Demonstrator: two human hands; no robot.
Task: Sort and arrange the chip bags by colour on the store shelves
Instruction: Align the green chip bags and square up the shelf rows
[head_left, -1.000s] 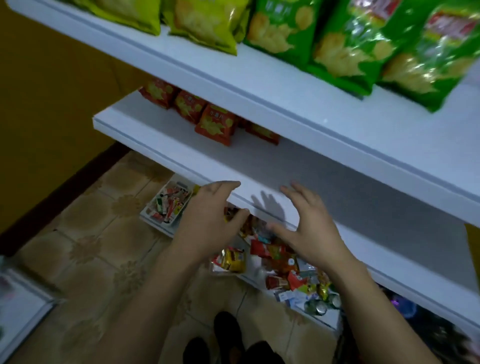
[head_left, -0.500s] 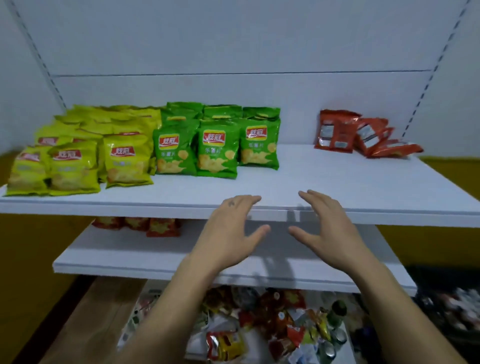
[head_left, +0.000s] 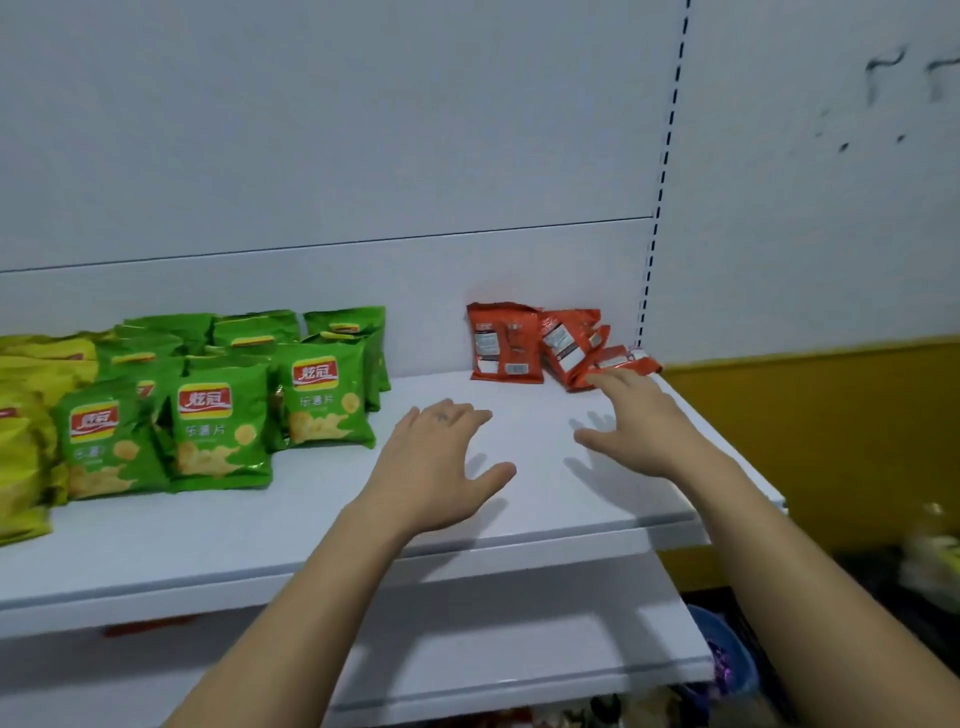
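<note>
White store shelf (head_left: 311, 525), white back panel. Yellow chip bags (head_left: 26, 415) far left, green chip bags (head_left: 218, 426) beside them, red chip bags (head_left: 506, 343) back right — some toppled. Left hand (head_left: 436, 467) spread, empty, over bare shelf; right hand (head_left: 634, 421) spread, fingertips at nearest red bag — contact unclear.

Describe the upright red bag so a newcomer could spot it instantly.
On the upper white shelf, green bags sit left and a few red bags sit at the back right. Pick the leftmost red bag, standing upright against the back wall. The others lean or lie flat.
</note>
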